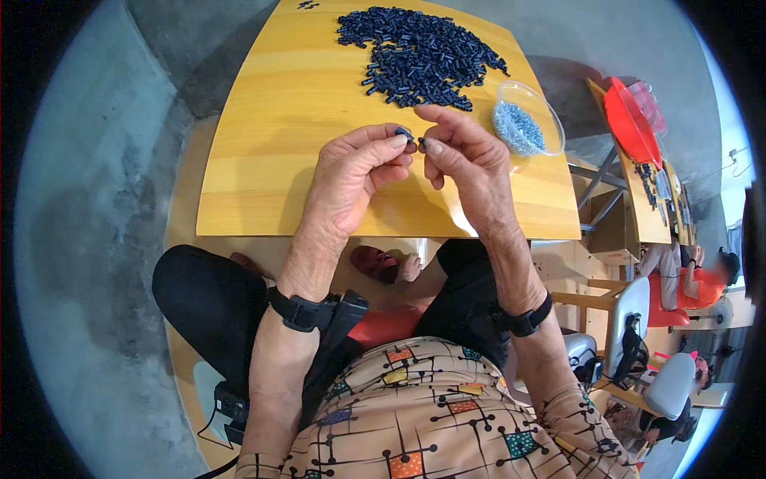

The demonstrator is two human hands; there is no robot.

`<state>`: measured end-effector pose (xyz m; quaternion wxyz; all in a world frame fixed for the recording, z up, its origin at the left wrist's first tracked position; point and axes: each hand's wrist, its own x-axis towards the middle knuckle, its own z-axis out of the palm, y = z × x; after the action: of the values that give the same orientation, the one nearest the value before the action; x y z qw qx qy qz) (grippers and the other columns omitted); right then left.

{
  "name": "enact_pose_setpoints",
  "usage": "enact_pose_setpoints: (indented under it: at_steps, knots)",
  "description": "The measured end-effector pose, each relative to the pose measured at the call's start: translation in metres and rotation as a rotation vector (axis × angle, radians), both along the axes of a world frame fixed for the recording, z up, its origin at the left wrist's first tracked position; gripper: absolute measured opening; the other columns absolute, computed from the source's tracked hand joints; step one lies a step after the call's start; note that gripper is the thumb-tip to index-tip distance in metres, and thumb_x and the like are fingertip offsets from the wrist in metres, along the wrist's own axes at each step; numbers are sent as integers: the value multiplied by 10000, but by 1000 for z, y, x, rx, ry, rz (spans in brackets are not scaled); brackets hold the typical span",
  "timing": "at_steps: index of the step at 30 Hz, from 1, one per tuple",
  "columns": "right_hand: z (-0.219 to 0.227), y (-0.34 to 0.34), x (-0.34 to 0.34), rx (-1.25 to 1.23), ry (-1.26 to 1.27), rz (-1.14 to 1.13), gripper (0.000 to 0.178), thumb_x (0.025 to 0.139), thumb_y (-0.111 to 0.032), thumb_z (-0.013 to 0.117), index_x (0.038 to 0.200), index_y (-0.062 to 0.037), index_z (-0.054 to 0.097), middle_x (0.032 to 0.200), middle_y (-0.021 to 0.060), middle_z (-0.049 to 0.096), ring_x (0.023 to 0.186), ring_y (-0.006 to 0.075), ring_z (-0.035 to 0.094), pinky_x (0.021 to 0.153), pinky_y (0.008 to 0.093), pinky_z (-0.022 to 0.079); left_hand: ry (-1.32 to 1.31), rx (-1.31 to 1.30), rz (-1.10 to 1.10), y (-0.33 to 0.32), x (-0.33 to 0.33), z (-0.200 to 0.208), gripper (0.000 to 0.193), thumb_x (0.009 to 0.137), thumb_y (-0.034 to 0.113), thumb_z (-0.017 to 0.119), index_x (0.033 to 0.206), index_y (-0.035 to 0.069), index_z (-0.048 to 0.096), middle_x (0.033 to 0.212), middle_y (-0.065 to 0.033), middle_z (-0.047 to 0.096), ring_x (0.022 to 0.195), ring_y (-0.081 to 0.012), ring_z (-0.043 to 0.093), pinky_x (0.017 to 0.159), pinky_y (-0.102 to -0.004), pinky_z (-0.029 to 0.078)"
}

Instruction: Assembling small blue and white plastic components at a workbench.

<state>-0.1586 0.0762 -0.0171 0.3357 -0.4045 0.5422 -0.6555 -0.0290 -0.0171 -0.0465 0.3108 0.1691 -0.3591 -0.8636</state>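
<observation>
Over the near part of the yellow wooden table (271, 152), my left hand (349, 172) pinches a small black tube-shaped piece (404, 134) between thumb and fingers. My right hand (477, 172) is close beside it, fingers bent and thumb pointing at the piece. A tiny dark thing (423, 142) shows at the right thumb's tip, too small to name. Beyond my hands lies a big pile of short black tube pieces (423, 60). Right of the pile is a clear round plastic tub (552, 120) holding many small shiny silvery-blue parts (517, 129).
A few black pieces (308, 5) lie at the table's far left corner. To the right stand another table (648, 215) with a red basin (626, 120), a cardboard box (610, 239), and chairs (630, 319). A person in orange (706, 289) sits farther off. A grey wall (88, 239) is at left.
</observation>
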Motion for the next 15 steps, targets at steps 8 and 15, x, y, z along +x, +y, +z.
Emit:
enact_pose_setpoints:
  at_steps: [8,15]
  knots:
    - [4,2,-1,-52,721,-45,234,799,11,571,1021,-31,629,713,83,554,656,184,544,582,269,441,-25,-15,-54,1,-1,1,202,816,73,624,992,-23,613,819,-59,640,709,-97,615,621,-196,524]
    - [-3,1,-7,-129,899,-111,227,784,29,577,997,-24,634,709,103,552,659,216,553,594,290,446,-70,50,-46,5,-7,0,187,832,118,618,982,7,611,818,-55,631,690,-77,586,575,-173,506]
